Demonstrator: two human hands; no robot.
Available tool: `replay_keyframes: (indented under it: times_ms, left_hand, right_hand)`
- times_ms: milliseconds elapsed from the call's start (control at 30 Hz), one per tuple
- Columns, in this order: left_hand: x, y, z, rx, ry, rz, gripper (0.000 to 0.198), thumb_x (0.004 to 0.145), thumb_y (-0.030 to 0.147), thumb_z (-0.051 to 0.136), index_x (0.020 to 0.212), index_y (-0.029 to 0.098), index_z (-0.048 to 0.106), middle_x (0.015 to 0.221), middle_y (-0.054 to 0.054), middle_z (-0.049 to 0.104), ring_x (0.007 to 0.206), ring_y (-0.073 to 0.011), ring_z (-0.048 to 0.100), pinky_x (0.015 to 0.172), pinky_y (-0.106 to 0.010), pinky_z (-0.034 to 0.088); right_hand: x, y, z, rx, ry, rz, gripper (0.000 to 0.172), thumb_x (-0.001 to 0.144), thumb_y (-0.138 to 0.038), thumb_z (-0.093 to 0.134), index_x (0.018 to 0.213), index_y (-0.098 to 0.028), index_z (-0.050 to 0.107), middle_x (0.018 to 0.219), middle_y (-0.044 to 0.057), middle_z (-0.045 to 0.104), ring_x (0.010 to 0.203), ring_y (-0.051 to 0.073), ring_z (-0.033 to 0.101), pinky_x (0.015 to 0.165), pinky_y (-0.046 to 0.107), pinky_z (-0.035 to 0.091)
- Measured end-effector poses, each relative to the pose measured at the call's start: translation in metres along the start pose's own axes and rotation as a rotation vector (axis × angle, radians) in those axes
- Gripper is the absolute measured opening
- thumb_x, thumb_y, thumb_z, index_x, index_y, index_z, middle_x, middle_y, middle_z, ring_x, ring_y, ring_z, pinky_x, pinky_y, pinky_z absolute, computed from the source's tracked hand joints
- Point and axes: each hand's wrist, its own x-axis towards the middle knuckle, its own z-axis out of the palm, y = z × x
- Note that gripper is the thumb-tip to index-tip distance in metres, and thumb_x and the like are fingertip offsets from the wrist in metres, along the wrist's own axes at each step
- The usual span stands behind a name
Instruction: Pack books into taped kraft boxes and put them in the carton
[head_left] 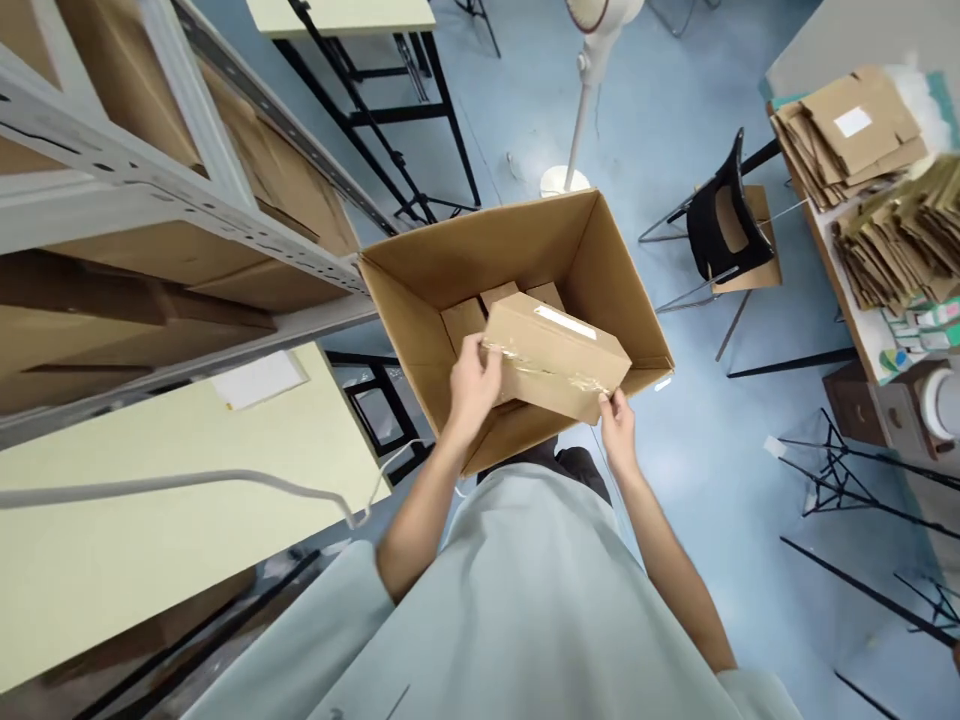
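Note:
Both hands grip a long, taped cardboard box [555, 352] with a white label strip along its upper face. My left hand [474, 382] is closed on its left end, and my right hand [616, 425] pinches its lower right corner. The box is held tilted over the opening of a large open carton [487, 250]. Inside that carton lie several smaller brown boxes [463, 322], partly hidden behind the held one.
A metal shelf [247, 225] with cardboard boxes rises on the left, above a pale yellow table [187, 500]. Beyond the carton is a white stand fan [577, 130]. On the right are a black chair [724, 225] and a table with stacked flattened cardboard [900, 230].

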Motion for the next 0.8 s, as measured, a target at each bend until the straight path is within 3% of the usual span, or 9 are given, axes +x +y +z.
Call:
replay_keyframes:
  times_ms: [133, 233, 333, 400, 500, 600, 800]
  left_hand:
    - [0.02, 0.029, 0.07, 0.159, -0.088, 0.14, 0.045, 0.104, 0.027, 0.057, 0.147, 0.014, 0.059, 0.147, -0.019, 0.07, 0.136, -0.0349, 0.066, 0.119, -0.049, 0.051]
    - [0.039, 0.049, 0.125, 0.249, -0.095, 0.114, 0.056, 0.104, 0.026, 0.055, 0.157, 0.008, 0.05, 0.159, -0.027, 0.059, 0.149, -0.0389, 0.057, 0.128, -0.058, 0.042]
    - [0.07, 0.058, 0.178, 0.314, -0.125, 0.084, 0.061, 0.104, 0.021, 0.052, 0.161, 0.003, 0.045, 0.166, -0.031, 0.051, 0.158, -0.0406, 0.046, 0.137, -0.065, 0.022]
    - [0.098, 0.054, 0.212, 0.346, -0.15, 0.054, 0.061, 0.103, 0.014, 0.049, 0.163, 0.003, 0.045, 0.166, -0.031, 0.05, 0.161, -0.0393, 0.042, 0.139, -0.065, 0.015]
    - [0.148, 0.027, 0.258, 0.387, -0.18, 0.036, 0.065, 0.1, 0.01, 0.05, 0.163, 0.0, 0.043, 0.157, -0.032, 0.057, 0.158, -0.0386, 0.046, 0.139, -0.064, 0.015]
    - [0.199, -0.018, 0.296, 0.387, -0.202, 0.061, 0.077, 0.095, 0.015, 0.061, 0.166, -0.001, 0.037, 0.156, -0.032, 0.057, 0.156, -0.0411, 0.047, 0.138, -0.066, 0.015]
    - [0.289, -0.118, 0.337, 0.408, -0.288, 0.103, 0.09, 0.089, 0.017, 0.069, 0.168, -0.005, 0.031, 0.16, -0.037, 0.049, 0.158, -0.0467, 0.041, 0.135, -0.065, 0.022]
  right_hand:
    - [0.083, 0.033, -0.004, 0.076, 0.237, 0.286, 0.043, 0.098, -0.053, 0.062, 0.124, -0.019, 0.067, 0.135, 0.014, 0.077, 0.128, 0.028, 0.071, 0.116, 0.047, 0.057]
    - [0.135, 0.059, -0.004, 0.157, 0.346, 0.449, 0.046, 0.106, -0.052, 0.046, 0.129, -0.018, 0.067, 0.134, 0.014, 0.077, 0.125, 0.026, 0.075, 0.11, 0.046, 0.062]
    - [0.178, 0.09, -0.004, 0.111, 0.28, 0.597, 0.05, 0.109, -0.053, 0.034, 0.125, -0.021, 0.069, 0.129, 0.013, 0.079, 0.122, 0.025, 0.077, 0.104, 0.045, 0.066]
    - [0.203, 0.115, -0.002, 0.028, 0.173, 0.668, 0.051, 0.109, -0.053, 0.03, 0.123, -0.026, 0.07, 0.128, 0.012, 0.079, 0.122, 0.025, 0.077, 0.103, 0.047, 0.066]
    - [0.238, 0.16, 0.01, -0.062, 0.07, 0.741, 0.051, 0.108, -0.05, 0.026, 0.127, -0.031, 0.069, 0.13, 0.01, 0.079, 0.123, 0.026, 0.076, 0.103, 0.051, 0.066]
    - [0.276, 0.21, 0.032, -0.099, 0.072, 0.778, 0.058, 0.11, -0.047, 0.015, 0.134, -0.031, 0.066, 0.138, 0.012, 0.075, 0.127, 0.025, 0.074, 0.106, 0.051, 0.064]
    - [0.36, 0.314, 0.067, -0.171, -0.029, 0.737, 0.063, 0.11, -0.059, 0.016, 0.145, -0.033, 0.062, 0.143, 0.011, 0.071, 0.129, 0.026, 0.071, 0.106, 0.051, 0.063]
